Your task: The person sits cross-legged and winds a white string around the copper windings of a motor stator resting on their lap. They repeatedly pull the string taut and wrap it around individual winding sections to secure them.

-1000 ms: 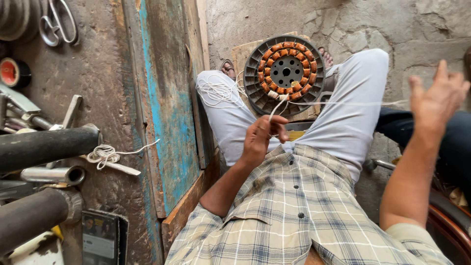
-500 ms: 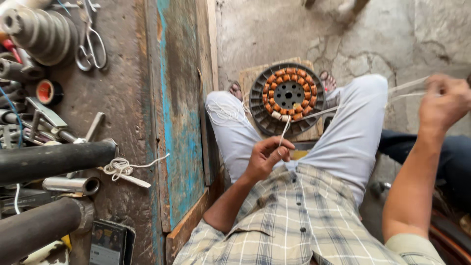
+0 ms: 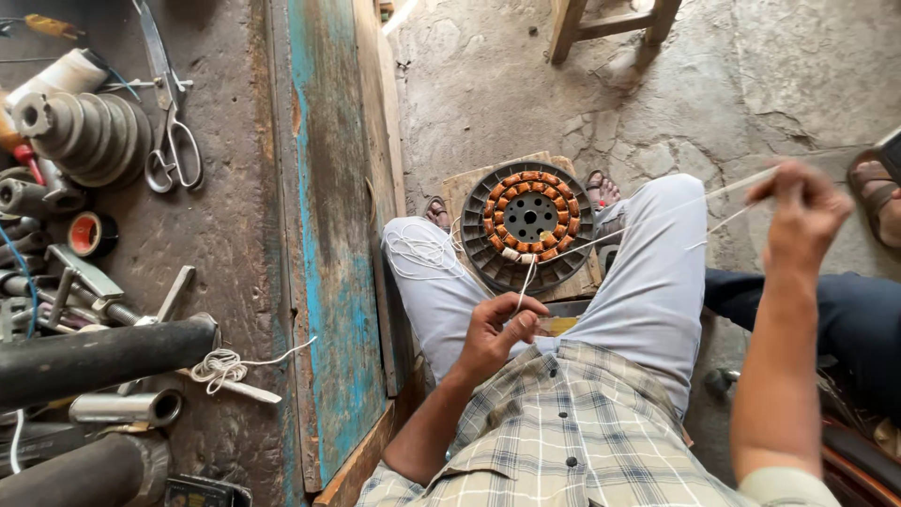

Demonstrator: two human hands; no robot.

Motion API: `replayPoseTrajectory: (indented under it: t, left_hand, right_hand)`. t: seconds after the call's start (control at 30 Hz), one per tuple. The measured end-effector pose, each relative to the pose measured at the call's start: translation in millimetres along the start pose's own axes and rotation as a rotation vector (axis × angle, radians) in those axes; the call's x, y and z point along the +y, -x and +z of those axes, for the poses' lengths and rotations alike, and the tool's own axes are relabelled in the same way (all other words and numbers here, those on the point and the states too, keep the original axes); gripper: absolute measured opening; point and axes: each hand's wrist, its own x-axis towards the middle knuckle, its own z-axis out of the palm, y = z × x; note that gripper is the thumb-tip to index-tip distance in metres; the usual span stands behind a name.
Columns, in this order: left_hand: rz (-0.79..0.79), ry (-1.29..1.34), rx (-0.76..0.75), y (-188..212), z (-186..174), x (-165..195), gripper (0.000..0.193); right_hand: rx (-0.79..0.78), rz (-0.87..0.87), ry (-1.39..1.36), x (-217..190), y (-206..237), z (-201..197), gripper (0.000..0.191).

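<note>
A round dark motor stator (image 3: 528, 225) with copper coils in a ring lies on a wooden board (image 3: 466, 184) between my feet. White thread (image 3: 657, 214) runs from its coils out to both hands. My left hand (image 3: 499, 330) pinches one strand just below the stator, above my lap. My right hand (image 3: 801, 212) is raised at the right and pulls the other strand taut. Loose white thread (image 3: 419, 252) lies across my left knee.
A worn bench with a blue-painted board (image 3: 328, 244) stands at the left, carrying scissors (image 3: 169, 141), a stepped pulley (image 3: 84, 131), a tape roll (image 3: 86, 233), black pipes (image 3: 94, 357) and a knot of string (image 3: 218, 366). A wooden stool's legs (image 3: 610, 23) stand ahead. Another person's leg (image 3: 807, 314) and sandalled foot (image 3: 878, 192) are at the right.
My right hand has closed on the thread and drawn it out to the right. The view has tilted, so the stator sits lower in the picture. My left hand keeps its pinch.
</note>
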Motion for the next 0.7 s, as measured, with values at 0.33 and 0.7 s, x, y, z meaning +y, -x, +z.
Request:
replayPoseTrajectory:
  t: [0.33,0.7]
  left_hand:
    - [0.057,-0.075,-0.077,-10.6,8.6,10.5,0.028]
    - [0.026,-0.042,-0.050,-13.4,2.9,1.4,0.025]
  right_hand:
    - [-1.089,0.147,0.311,-4.7,52.3,71.6,0.027]
    - [-0.348,-0.376,0.735,-4.6,-15.6,27.3,0.044]
